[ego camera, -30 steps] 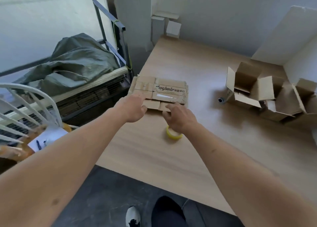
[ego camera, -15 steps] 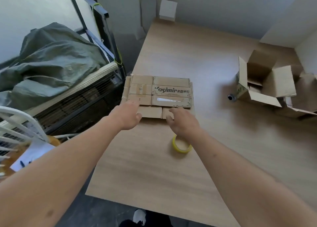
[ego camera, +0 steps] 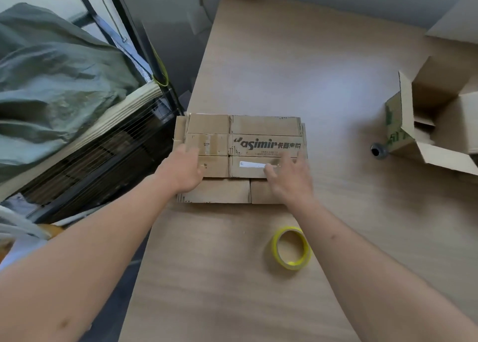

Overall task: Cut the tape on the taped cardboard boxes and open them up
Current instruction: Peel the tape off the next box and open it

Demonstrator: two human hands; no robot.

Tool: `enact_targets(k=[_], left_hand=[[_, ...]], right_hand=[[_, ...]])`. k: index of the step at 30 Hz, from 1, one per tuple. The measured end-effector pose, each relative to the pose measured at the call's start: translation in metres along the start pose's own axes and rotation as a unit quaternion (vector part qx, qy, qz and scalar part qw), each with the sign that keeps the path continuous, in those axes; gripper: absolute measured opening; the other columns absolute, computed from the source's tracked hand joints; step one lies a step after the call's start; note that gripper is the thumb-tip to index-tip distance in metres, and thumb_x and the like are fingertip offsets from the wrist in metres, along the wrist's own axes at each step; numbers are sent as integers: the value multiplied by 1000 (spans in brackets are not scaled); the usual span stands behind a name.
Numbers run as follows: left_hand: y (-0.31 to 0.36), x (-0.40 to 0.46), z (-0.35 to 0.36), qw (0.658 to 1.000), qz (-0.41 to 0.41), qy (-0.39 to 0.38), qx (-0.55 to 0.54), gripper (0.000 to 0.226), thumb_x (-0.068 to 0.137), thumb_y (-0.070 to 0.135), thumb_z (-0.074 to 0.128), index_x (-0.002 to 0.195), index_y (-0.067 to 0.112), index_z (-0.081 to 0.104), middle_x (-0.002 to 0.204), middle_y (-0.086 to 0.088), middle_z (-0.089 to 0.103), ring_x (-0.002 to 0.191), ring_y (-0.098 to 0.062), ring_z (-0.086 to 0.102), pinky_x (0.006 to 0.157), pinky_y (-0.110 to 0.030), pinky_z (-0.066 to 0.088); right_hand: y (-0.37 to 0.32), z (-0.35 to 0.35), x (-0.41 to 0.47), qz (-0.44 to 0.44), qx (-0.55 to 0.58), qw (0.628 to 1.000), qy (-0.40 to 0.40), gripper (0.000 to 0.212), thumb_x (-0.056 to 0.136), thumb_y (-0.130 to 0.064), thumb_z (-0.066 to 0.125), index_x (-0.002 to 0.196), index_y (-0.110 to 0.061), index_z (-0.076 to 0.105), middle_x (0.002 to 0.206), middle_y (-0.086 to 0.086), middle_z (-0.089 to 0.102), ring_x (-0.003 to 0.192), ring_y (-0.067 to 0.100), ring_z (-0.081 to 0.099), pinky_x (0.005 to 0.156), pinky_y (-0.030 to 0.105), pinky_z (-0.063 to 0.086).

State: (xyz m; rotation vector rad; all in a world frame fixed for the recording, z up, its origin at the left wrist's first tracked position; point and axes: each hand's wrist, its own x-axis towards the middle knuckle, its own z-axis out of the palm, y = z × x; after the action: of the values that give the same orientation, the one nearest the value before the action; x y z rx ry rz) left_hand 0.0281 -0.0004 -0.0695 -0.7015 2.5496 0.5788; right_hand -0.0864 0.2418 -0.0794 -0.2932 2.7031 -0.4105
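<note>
**Hands on the flattened cardboard**

While a green cover (ego camera: 51,83) fills the frame's upper left, the left hand (ego camera: 185,168) and right hand (ego camera: 289,179) rest released on the flattened boxes (ego camera: 258,135) at centre. Lower right of them lies a tape roll (ego camera: 291,248); an opened box (ego camera: 426,124) sits far right.

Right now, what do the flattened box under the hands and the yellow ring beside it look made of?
Flattened box: brown corrugated cardboard, matte, with creased panels and printed lettering. Yellow ring: seemingly a roll of glossy translucent plastic tape, hollow in the middle; its core material is unclear.
</note>
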Motion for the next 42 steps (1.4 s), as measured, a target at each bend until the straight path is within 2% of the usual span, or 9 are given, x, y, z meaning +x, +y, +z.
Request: enact_targets(k=[5, 13, 18, 22, 26, 31, 33, 36, 42], left_hand=[[-17, 22, 6, 998, 15, 0, -66, 58, 102, 36, 53, 155, 19, 34, 156, -17, 36, 130, -36, 52, 107, -49, 49], [-3, 16, -1, 995, 28, 33, -91, 64, 105, 32, 53, 160, 15, 24, 162, -23, 26, 145, -41, 37, 115, -50, 40], [8, 8, -14, 970, 2, 98, -222, 62, 98, 26, 61, 153, 24, 32, 128, -10, 38, 99, -21, 52, 93, -37, 45], [13, 7, -24, 947, -33, 107, -302, 73, 99, 40, 58, 159, 39, 17, 129, -9, 40, 105, -18, 39, 92, -38, 40], [15, 7, -30, 917, -59, 100, -382, 70, 98, 19, 48, 156, 45, 18, 141, -5, 44, 124, -25, 46, 103, -51, 44], [21, -5, -26, 861, -43, 75, -501, 63, 105, 10, 38, 157, 38, 17, 143, 0, 49, 122, -21, 52, 85, -34, 48], [22, -11, -24, 843, -38, 77, -531, 64, 102, 13, 41, 153, 46, 21, 146, 0, 50, 126, -23, 54, 97, -48, 53], [20, -16, -21, 806, -66, 75, -583, 56, 98, 17, 43, 142, 51, 37, 141, -3, 58, 125, -27, 60, 96, -60, 56], [30, -32, -18, 823, -121, 153, -533, 27, 102, 2, 48, 119, 22, 56, 112, -9, 68, 109, -28, 67, 94, -47, 58]], right_hand=[[0, 20, 18, 85, -1, 996, 28, 82, 94, -67, 47, 158, -21, 27, 159, 26, 26, 148, 42, 27, 121, 53, 26], [-2, 20, 7, 117, 105, 986, 58, 79, 95, -63, 48, 158, -22, 25, 154, 22, 35, 140, 42, 37, 117, 52, 33], [-4, -2, -6, 127, 191, 966, 121, 69, 91, -61, 59, 144, -22, 36, 129, 8, 39, 115, 34, 50, 97, 44, 46], [2, -20, -13, 135, 288, 938, 135, 79, 89, -60, 68, 149, -23, 34, 131, -2, 35, 102, 16, 43, 90, 31, 35], [10, -24, -15, 123, 340, 922, 138, 57, 98, -55, 59, 143, -25, 44, 131, 0, 47, 115, 18, 50, 101, 30, 37], [18, -15, -19, 67, 417, 899, 117, 26, 102, -43, 50, 127, -38, 45, 120, -9, 65, 113, 15, 62, 105, 48, 49], [20, -16, -23, 48, 458, 882, 96, 24, 106, -33, 49, 128, -36, 42, 119, -8, 66, 112, 13, 64, 106, 46, 49], [23, -20, -31, 20, 492, 867, 76, 22, 108, -31, 49, 128, -28, 40, 121, -1, 66, 112, 15, 64, 105, 43, 51], [39, -32, -42, 27, 454, 884, 106, 15, 105, -27, 51, 117, -25, 43, 98, -13, 63, 89, 10, 60, 95, 44, 50]])
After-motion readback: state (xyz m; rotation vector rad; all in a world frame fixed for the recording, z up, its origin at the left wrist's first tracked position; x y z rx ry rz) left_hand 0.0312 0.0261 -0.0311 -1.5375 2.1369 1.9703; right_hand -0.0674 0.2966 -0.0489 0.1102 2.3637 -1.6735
